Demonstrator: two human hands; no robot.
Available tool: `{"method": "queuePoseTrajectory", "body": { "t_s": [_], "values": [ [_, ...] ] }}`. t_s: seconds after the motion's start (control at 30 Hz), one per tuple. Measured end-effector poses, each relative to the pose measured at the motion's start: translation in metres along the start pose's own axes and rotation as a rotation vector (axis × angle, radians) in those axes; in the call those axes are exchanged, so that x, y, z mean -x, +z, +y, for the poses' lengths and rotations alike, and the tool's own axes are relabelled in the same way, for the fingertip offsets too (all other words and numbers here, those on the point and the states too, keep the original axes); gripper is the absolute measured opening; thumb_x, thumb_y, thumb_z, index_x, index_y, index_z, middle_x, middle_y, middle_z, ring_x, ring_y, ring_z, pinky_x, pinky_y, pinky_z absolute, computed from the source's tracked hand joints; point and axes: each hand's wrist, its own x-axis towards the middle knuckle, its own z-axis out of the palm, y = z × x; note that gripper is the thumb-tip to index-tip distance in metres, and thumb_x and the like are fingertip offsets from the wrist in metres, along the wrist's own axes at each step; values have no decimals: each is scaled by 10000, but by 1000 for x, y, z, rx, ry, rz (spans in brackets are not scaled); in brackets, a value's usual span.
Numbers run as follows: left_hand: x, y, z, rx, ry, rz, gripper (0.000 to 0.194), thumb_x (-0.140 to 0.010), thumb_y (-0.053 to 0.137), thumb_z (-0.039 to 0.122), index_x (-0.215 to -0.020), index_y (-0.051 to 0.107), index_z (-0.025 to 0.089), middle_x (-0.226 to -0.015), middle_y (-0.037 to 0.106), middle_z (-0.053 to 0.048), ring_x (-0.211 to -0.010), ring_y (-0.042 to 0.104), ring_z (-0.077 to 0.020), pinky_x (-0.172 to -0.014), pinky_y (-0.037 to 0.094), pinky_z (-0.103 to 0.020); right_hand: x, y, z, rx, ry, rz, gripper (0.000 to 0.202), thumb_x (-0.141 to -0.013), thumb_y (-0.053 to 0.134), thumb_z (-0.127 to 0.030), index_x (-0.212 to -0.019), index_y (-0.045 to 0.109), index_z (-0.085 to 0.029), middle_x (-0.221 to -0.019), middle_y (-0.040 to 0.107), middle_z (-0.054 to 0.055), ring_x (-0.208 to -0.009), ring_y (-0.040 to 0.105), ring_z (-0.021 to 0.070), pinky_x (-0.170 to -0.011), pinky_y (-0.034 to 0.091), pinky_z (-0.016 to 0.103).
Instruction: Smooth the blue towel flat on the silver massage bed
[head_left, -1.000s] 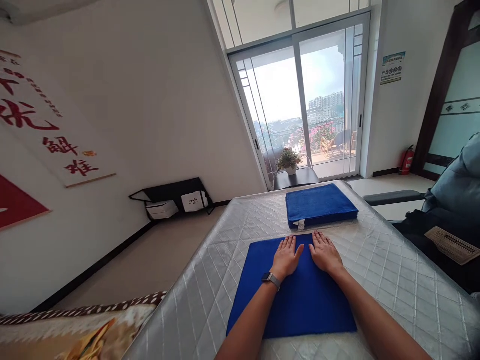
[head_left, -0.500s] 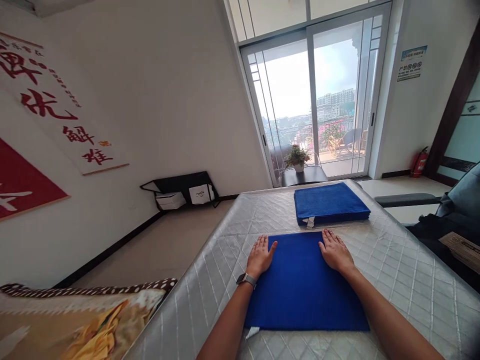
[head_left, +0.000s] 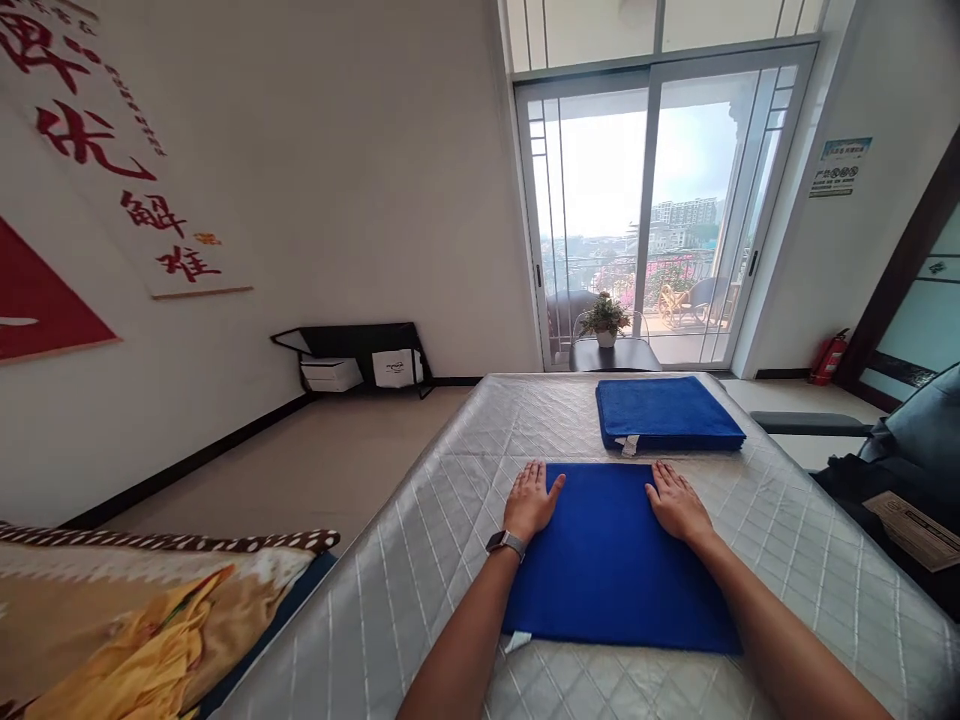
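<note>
A blue cloth (head_left: 615, 560) lies flat on the silver quilted surface (head_left: 420, 560), a white tag at its near left corner. My left hand (head_left: 531, 500), with a watch on the wrist, rests flat at the cloth's far left corner, thumb spread over the blue. At the far right corner my right hand (head_left: 677, 502) lies flat in the same way, fingers pointing away from me. Just beyond the cloth is a stack of folded blue cloths (head_left: 670, 412) with a white tag at its near edge.
A potted plant (head_left: 605, 318) stands on a dark chair past the far edge. Yellow fabric (head_left: 161, 650) lies on a patterned blanket (head_left: 75, 600) at the left. At the right are a black chair (head_left: 926, 430) and a cardboard piece (head_left: 915, 528).
The camera view has tilted and shifted a little. Both hands keep their places at the far corners of the cloth, and the cloth and stack look unchanged.
</note>
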Motion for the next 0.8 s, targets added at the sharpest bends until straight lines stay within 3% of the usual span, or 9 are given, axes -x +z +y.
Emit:
{"method": "queuePoseTrajectory", "body": {
  "t_s": [0.5, 0.67, 0.8],
  "values": [
    [3, -3, -6, 41, -17, 14, 892, -955, 61, 693, -1504, 366, 60, -1583, 316, -158, -1490, 226, -273, -1211, 178, -428, 7, -9, -17, 89, 22, -13, 651, -1001, 171, -425, -1569, 197, -108, -1634, 188, 67, -1506, 135, 179, -1212, 119, 369],
    [5, -6, -5, 59, -19, 18, 854, -963, 109, 679, -1504, 372, 73, -1572, 343, -163, -1489, 225, -284, -1206, 185, -446, 20, -21, -27, 138, 59, 2, 641, -1004, 179, -391, -1560, 208, -73, -1616, 229, 118, -1510, 116, 212, -1212, 90, 443],
    [5, -6, -5, 64, -24, 19, 866, -960, 125, 683, -1499, 373, 52, -1585, 306, -175, -1489, 226, -283, -1208, 177, -428, 40, -23, -29, 156, 32, -10, 637, -1005, 183, -390, -1560, 217, -78, -1620, 213, 110, -1511, 116, 211, -1214, 98, 435]
  ]
}}
